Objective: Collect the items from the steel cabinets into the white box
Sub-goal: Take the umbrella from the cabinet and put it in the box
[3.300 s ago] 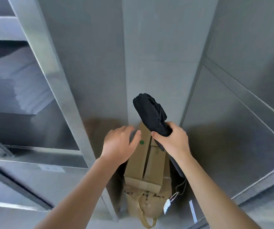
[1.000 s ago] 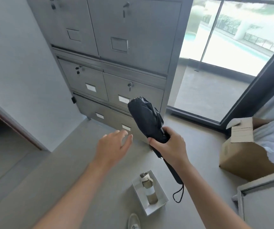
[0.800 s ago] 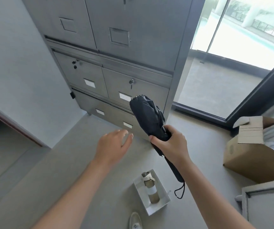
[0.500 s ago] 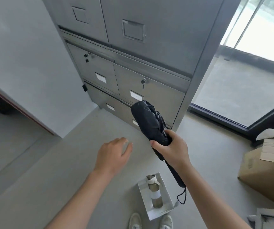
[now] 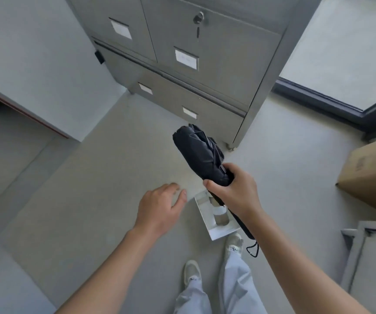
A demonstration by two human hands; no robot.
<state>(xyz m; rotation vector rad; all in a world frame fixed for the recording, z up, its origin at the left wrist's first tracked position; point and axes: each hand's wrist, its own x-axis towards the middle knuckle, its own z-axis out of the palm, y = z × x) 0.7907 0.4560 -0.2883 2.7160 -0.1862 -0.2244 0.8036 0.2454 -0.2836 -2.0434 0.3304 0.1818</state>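
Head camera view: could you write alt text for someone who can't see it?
Seen from above, a person's right hand grips a folded black umbrella over a small white box on the floor, which already holds a bottle. The left hand hovers open and empty beside it, in front of a steel cabinet with closed drawers.

Pale grey floor (image 5: 74,177) — cardboard box (image 5: 370,177) at right.

left hand (image 5: 160,208) palm down, fingers loosely spread, empty; right hand (image 5: 233,192) fingers wrapped tight, arm extended forward.
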